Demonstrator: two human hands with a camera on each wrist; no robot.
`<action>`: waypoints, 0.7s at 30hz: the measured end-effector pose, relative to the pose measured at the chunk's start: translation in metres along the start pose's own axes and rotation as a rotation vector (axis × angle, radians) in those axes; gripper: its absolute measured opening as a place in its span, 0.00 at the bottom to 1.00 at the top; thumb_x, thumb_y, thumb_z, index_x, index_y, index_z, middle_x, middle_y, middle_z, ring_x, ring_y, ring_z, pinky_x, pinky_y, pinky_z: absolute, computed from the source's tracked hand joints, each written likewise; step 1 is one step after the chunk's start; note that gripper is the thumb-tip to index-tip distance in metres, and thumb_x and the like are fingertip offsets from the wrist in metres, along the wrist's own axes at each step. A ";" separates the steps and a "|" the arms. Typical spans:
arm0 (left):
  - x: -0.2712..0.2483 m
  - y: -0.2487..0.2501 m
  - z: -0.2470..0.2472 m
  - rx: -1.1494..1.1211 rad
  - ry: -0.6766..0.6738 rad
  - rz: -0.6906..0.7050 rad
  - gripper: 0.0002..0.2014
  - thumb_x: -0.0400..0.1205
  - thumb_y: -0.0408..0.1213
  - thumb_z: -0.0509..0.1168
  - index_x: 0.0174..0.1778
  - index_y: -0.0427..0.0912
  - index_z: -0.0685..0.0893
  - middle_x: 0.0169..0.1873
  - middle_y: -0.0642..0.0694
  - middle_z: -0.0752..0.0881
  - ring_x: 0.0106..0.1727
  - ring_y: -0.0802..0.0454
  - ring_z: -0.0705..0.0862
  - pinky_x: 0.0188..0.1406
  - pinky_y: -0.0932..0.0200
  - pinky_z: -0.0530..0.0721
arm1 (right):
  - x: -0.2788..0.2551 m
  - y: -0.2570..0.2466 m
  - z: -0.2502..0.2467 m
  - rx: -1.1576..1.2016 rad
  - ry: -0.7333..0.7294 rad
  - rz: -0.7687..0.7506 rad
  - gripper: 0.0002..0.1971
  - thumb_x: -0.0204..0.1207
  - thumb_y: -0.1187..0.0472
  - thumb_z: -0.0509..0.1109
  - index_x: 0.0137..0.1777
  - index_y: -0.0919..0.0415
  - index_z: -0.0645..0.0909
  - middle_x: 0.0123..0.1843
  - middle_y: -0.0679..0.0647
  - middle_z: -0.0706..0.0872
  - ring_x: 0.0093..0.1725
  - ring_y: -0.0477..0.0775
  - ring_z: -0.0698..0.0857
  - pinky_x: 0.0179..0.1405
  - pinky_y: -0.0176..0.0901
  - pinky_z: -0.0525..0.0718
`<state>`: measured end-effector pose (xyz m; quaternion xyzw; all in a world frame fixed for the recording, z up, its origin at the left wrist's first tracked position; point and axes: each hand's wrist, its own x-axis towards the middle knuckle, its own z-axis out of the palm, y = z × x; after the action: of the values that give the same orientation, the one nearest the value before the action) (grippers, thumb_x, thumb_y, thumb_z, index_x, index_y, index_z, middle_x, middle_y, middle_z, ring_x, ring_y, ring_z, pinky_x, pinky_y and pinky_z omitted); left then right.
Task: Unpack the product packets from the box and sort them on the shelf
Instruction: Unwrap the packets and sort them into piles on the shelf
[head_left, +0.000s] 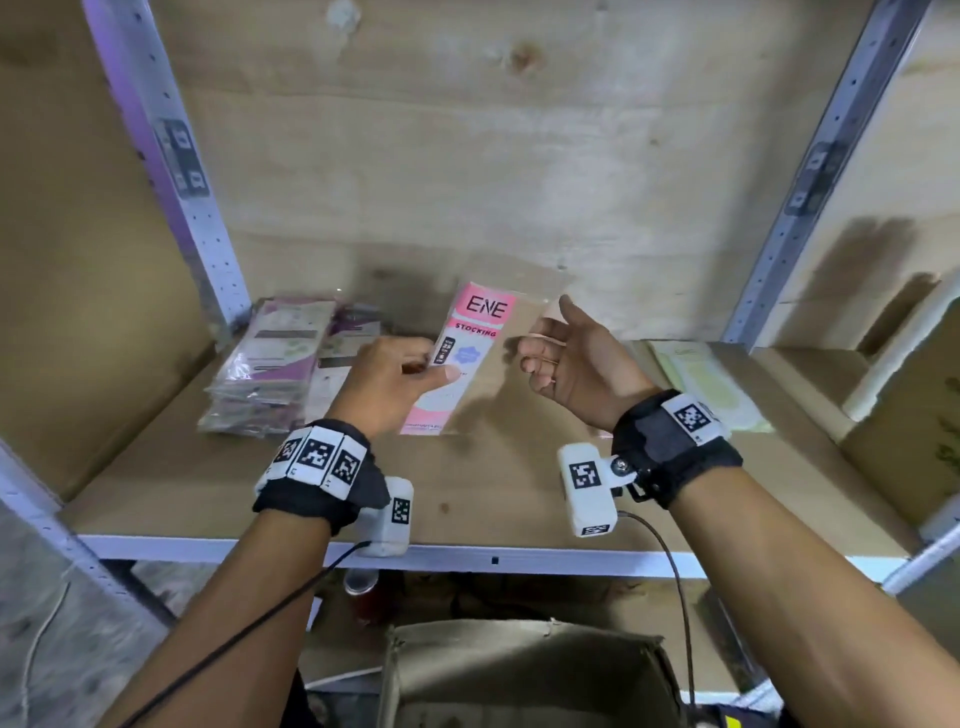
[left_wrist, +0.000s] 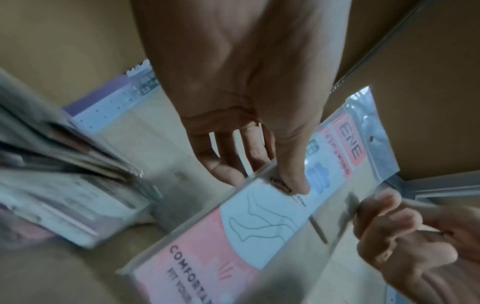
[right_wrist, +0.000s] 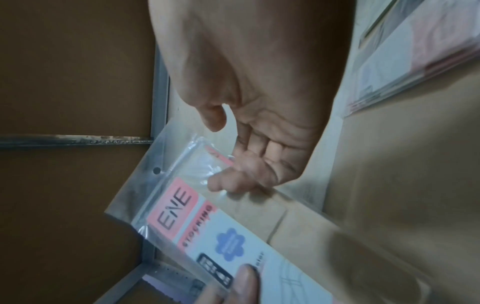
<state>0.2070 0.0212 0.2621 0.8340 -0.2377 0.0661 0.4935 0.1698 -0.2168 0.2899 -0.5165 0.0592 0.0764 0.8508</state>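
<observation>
Cardboard box (head_left: 524, 670) sits lowest in our head view, open, under the shelf (head_left: 467, 553) edge. Our left hand (head_left: 387, 382) pinches the pink ENE stocking packet (head_left: 462, 353) near its left edge, thumb on the front, fingers behind, holding it above the shelf board. Our right hand (head_left: 576, 358) is at the packet's clear right side, fingers loosely curled; we can't tell if it grips. Stack of purple packets (head_left: 275, 369) lies on the shelf's left end, a pale packet (head_left: 711, 384) at the right.
</observation>
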 end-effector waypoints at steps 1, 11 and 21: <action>0.001 0.003 0.006 -0.045 -0.009 -0.002 0.09 0.80 0.39 0.75 0.53 0.42 0.92 0.51 0.52 0.94 0.54 0.55 0.92 0.59 0.49 0.88 | -0.002 0.003 -0.005 -0.013 0.004 -0.020 0.18 0.84 0.42 0.62 0.43 0.57 0.78 0.36 0.58 0.87 0.27 0.53 0.80 0.23 0.38 0.72; 0.014 0.007 0.063 -0.460 -0.078 -0.295 0.12 0.81 0.40 0.74 0.56 0.38 0.91 0.49 0.40 0.93 0.45 0.48 0.86 0.44 0.57 0.81 | -0.014 0.049 -0.053 -0.719 0.180 -0.243 0.18 0.69 0.42 0.78 0.36 0.55 0.78 0.26 0.47 0.77 0.29 0.50 0.74 0.37 0.47 0.71; 0.032 -0.001 0.088 -0.564 -0.099 -0.504 0.16 0.87 0.52 0.62 0.51 0.44 0.88 0.44 0.48 0.95 0.41 0.56 0.93 0.33 0.65 0.87 | -0.018 0.054 -0.084 -0.314 -0.018 -0.114 0.23 0.83 0.62 0.69 0.69 0.80 0.71 0.63 0.66 0.88 0.67 0.73 0.84 0.68 0.65 0.79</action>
<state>0.2242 -0.0646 0.2278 0.6999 -0.0576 -0.1659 0.6923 0.1398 -0.2677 0.2074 -0.6449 0.0098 0.0410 0.7631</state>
